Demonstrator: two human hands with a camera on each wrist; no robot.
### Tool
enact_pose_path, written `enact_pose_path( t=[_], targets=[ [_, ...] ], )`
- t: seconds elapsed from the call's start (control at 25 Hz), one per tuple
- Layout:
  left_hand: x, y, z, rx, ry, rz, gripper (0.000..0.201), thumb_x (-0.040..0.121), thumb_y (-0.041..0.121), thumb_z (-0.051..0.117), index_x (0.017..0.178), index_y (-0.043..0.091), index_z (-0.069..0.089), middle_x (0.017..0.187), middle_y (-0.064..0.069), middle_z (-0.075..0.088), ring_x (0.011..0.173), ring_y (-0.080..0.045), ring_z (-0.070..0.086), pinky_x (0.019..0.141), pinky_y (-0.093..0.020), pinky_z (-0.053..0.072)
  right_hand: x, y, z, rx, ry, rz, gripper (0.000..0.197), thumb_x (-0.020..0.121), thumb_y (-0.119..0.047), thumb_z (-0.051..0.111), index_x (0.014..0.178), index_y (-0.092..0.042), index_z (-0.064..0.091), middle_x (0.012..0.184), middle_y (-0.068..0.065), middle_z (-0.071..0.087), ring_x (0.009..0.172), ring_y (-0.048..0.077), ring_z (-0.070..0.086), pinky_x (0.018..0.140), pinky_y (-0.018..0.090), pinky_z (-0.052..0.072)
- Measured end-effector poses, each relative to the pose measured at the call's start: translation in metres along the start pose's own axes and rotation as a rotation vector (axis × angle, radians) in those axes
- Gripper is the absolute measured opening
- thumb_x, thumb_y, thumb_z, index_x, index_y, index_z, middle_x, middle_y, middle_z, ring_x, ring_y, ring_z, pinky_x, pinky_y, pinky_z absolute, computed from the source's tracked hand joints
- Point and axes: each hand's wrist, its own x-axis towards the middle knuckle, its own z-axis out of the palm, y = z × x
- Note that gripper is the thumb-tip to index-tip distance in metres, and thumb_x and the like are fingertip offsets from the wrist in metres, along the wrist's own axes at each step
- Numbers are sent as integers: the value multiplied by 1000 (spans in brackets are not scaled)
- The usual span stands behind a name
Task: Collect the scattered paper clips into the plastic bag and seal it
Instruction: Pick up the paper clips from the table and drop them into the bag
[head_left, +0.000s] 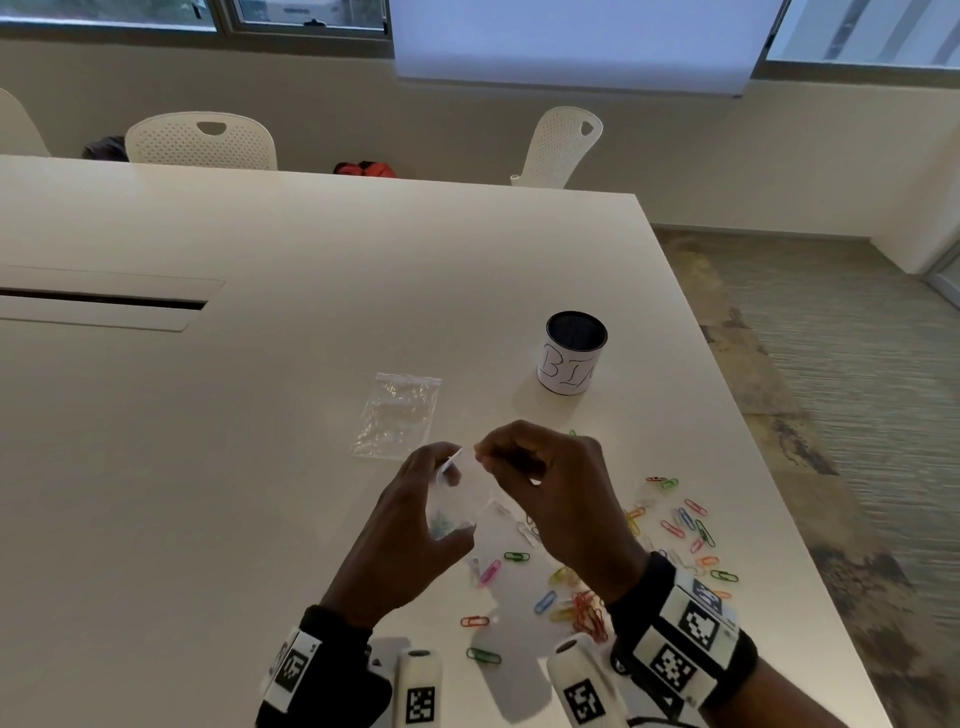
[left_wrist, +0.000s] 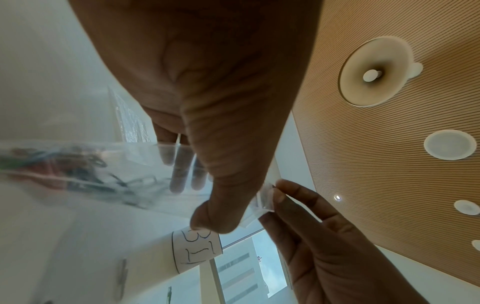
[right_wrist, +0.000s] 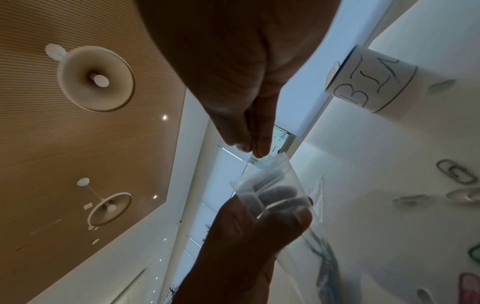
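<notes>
My left hand (head_left: 444, 470) grips a small clear plastic bag (head_left: 457, 506) above the table, thumb on one side and fingers behind it. Several coloured clips lie in the bag's bottom (left_wrist: 78, 166). My right hand (head_left: 482, 453) pinches the bag's top edge (left_wrist: 265, 198) between thumb and forefinger; in the right wrist view the fingertips (right_wrist: 257, 151) meet at the bag's upper corner (right_wrist: 272, 162). Several loose paper clips (head_left: 675, 525) in many colours lie scattered on the white table (head_left: 260, 467) below and right of my hands, with a red cluster (head_left: 589, 613) near my right wrist.
A second clear bag (head_left: 399, 415) lies flat on the table just beyond my hands. A cup labelled BIN (head_left: 574, 356) stands farther back on the right. The table's right edge (head_left: 737, 415) runs close to the clips. A cable slot (head_left: 104, 301) is at the far left.
</notes>
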Motion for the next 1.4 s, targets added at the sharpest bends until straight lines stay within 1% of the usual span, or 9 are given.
enact_pose_path(
  t=[0.16,0.28,0.4,0.48,0.6,0.8,1.08,1.24,1.4],
  targets=[
    [-1,3,-7,-20,17,3,65,77,34,81,131,36,44,116,14,55,111,-7,58,80,-22,60,-8,9,-17,-39,-18,30,12,91,-6,74,99,-16,75,89,-10,76,82,6,74,79,17,61],
    [-4,4,-12,-40,33,-7,64,76,39,78,131,37,44,115,13,57,112,-4,58,83,-16,54,-26,20,-17,-78,-368,31,15,93,-15,73,108,-16,72,101,-6,74,89,6,71,83,24,61],
    [-6,0,-14,-24,36,-15,68,79,25,84,132,35,43,116,10,58,111,-5,59,81,-8,50,-37,32,-5,-277,-748,46,56,89,-40,76,140,-28,55,144,-7,55,126,3,53,108,23,46],
    [-6,-1,-15,-19,26,-28,70,79,21,85,133,34,42,118,9,58,112,-6,59,78,-4,50,-40,39,5,-424,-863,-41,77,83,-53,77,149,-35,43,156,-9,40,139,7,38,114,26,34],
    [-7,-2,-15,-12,27,-33,71,80,19,85,135,30,42,119,7,59,112,-8,59,81,4,45,-44,46,17,-499,-902,-204,67,84,-56,74,142,-37,50,152,-7,42,137,12,36,110,29,34],
    [-8,-2,-16,-5,39,-52,72,80,21,85,137,30,42,118,8,59,111,-10,60,80,6,43,-41,55,16,-390,-879,-247,23,96,-30,68,119,-24,70,130,-7,61,118,8,52,98,32,53],
    [-10,2,-16,-27,40,-40,69,79,17,84,135,28,46,116,6,60,111,-10,59,81,4,41,-13,70,-7,-521,-780,-232,16,96,-25,65,104,-17,77,115,-2,72,105,10,61,88,31,59],
    [-10,5,-16,-41,48,-33,66,79,15,83,134,27,48,114,5,60,107,-11,60,79,3,41,-2,83,-19,-616,-682,-189,16,98,-27,67,112,-24,73,124,-6,66,109,9,58,87,26,58],
    [-9,4,-15,-29,43,-28,67,78,18,83,132,32,46,114,8,59,107,-11,60,80,1,44,-1,87,-19,-539,-703,-120,34,103,-26,57,136,-30,62,148,-6,53,133,10,47,101,20,45]
  ],
)
